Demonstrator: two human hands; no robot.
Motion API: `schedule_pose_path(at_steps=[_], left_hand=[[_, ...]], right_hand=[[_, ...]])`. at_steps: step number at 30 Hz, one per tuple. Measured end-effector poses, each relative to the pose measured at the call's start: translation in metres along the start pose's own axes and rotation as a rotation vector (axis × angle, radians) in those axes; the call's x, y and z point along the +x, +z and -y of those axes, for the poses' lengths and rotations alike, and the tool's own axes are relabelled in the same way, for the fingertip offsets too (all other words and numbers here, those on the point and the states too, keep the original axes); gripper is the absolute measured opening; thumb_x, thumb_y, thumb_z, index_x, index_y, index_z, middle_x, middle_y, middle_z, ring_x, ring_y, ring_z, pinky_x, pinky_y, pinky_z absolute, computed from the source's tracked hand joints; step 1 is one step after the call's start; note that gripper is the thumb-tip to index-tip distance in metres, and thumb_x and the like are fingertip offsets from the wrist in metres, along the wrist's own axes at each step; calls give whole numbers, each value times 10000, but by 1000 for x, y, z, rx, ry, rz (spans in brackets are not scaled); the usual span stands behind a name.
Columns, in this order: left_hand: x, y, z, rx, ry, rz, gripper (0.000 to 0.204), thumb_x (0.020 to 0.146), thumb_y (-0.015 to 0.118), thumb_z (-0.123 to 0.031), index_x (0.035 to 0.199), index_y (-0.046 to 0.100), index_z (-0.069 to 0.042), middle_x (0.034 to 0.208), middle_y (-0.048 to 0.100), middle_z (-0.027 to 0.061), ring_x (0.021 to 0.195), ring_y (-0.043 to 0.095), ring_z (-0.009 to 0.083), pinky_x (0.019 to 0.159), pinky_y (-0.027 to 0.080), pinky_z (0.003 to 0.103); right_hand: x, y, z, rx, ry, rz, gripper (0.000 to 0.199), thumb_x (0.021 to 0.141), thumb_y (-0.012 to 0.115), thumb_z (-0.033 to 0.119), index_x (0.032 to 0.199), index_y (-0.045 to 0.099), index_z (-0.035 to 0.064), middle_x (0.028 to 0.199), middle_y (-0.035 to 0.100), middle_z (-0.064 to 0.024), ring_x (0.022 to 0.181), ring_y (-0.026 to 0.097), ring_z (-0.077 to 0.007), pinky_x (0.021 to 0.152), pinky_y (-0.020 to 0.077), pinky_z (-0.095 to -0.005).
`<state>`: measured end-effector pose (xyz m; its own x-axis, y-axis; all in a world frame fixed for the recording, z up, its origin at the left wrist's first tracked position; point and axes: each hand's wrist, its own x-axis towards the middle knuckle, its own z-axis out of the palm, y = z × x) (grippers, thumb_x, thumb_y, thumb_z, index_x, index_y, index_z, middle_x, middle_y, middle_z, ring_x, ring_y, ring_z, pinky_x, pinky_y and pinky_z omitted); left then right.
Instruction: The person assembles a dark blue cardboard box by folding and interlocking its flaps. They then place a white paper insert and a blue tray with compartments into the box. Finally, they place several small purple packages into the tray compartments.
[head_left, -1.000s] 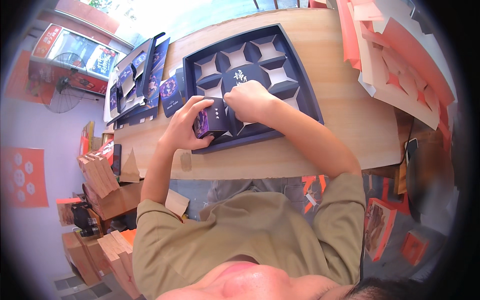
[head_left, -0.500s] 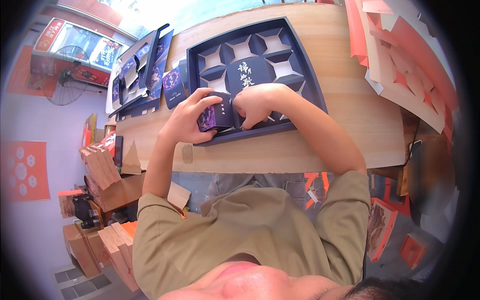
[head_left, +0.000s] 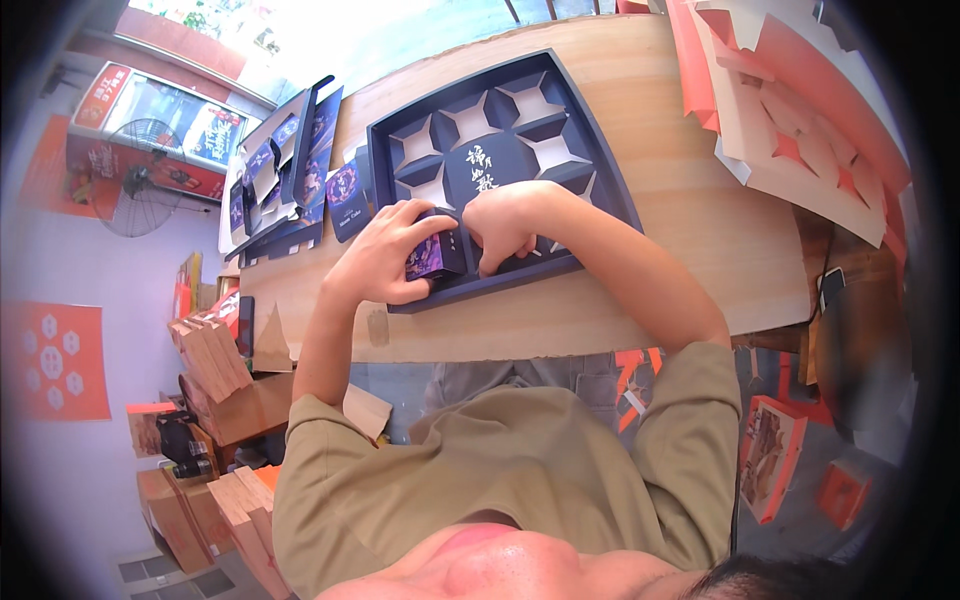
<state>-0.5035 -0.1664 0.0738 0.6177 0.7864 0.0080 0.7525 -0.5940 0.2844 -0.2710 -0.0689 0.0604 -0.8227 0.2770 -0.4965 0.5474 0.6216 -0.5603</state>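
Note:
A dark blue gift-box tray point(head_left: 608, 150) lies on the table in front of me, with pale star-shaped openings round a dark middle panel. My left hand point(head_left: 392, 252) is closed round a small dark box point(head_left: 436, 258) with purple pictures, at the tray's near left corner. Thumb and fingers grip it from its left side. Just right of that box, my right hand point(head_left: 508, 222) reaches down into the near middle compartment, its fingers curled. Whatever those fingertips hold is hidden. Left of the tray lies a flat dark card piece point(head_left: 349, 205) with a round purple design.
Dark printed box parts point(head_left: 285, 170) are piled at the table's left. Red and cream cardboard trays point(head_left: 800, 150) stand at the right edge. A fan point(head_left: 140, 180) is at the far left, and brown cartons point(head_left: 235, 405) are stacked below the table's left side.
The whole view has shifted a little, so the tray sits lower in the picture. Both hands keep nearly the same places on the small box and in the compartment.

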Motion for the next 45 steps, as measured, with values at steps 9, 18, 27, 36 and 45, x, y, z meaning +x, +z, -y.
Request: schedule_pose_path(at_steps=[9, 18, 27, 36, 45], left_hand=[[20, 1, -14, 9, 10, 64, 445, 797, 813, -306, 1142, 698, -49, 1336, 597, 188, 1202, 621, 411, 1056, 523, 484], [33, -2, -10, -63, -9, 177, 454, 695, 798, -274, 1056, 700, -16, 1251, 629, 177, 1119, 638, 395, 990, 541, 467], [30, 10, -7, 1, 53, 104, 506, 734, 777, -354, 1108, 690, -24, 1181, 584, 181, 1084, 594, 384, 1005, 496, 455], [24, 18, -10, 55, 44, 29, 549, 827, 757, -404, 1168, 625, 6, 1240, 569, 199, 1202, 554, 401, 1101, 442, 470], [24, 22, -15, 144, 18, 8, 699, 889, 730, -477, 1320, 588, 54, 1492, 521, 272, 1423, 484, 440, 1232, 370, 504]], right_hand=[[0, 0, -1, 1, -7, 14, 478, 872, 902, 334, 1043, 735, -80, 870, 774, -158, 694, 778, -241, 633, 667, -355], [0, 2, -4, 40, -29, 16, 480, 863, 917, 335, 1040, 737, -74, 883, 768, -140, 686, 766, -224, 632, 661, -335], [1, 3, -5, 55, -10, 12, 516, 835, 940, 360, 1030, 742, -75, 909, 766, -141, 704, 764, -216, 642, 673, -324], [3, 1, 0, 20, 34, 39, 744, 836, 932, 339, 1465, 649, 60, 895, 751, -109, 728, 755, -216, 628, 641, -324], [6, 4, -5, -79, -70, 39, 247, 891, 848, 275, 985, 842, 46, 819, 779, -94, 693, 739, -218, 662, 596, -374]])
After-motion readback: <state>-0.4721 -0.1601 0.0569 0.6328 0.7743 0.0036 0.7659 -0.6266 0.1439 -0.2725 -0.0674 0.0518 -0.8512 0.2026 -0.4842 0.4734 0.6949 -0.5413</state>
